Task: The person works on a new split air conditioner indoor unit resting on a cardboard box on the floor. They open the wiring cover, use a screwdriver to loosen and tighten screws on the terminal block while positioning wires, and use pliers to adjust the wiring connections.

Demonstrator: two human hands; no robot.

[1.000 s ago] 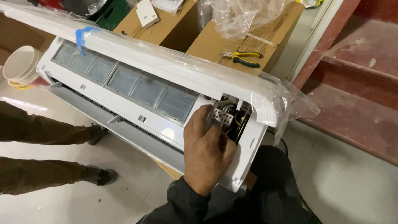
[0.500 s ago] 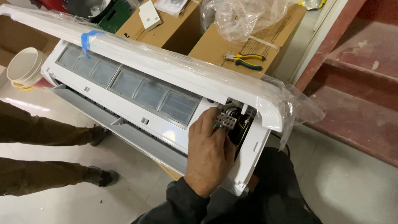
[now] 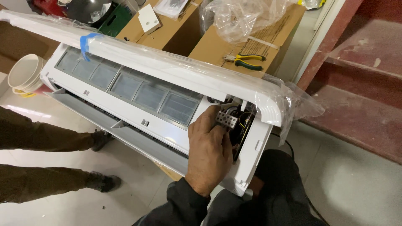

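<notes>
A white wall air-conditioner unit (image 3: 138, 113) lies tilted across my lap, and its front cover (image 3: 167, 69), wrapped in clear film, is lifted up. At the unit's right end an open compartment shows dark wiring (image 3: 243, 123) and a grey terminal block (image 3: 226, 120). My left hand (image 3: 209, 146) reaches into that compartment, back of the hand toward me, fingers curled around the terminal block. My right hand is out of sight.
Another person's legs and shoes (image 3: 100, 182) stand at the left on the pale tiled floor. Behind the unit are cardboard boxes (image 3: 217, 46) with yellow-green pliers (image 3: 245, 60) and loose clear plastic (image 3: 243, 16) on top. Stacked white tubs (image 3: 25, 75) sit far left, and a red step (image 3: 360, 83) rises on the right.
My left hand stays in the wiring compartment, shifting only slightly around the terminal block. The view has drifted a little.
</notes>
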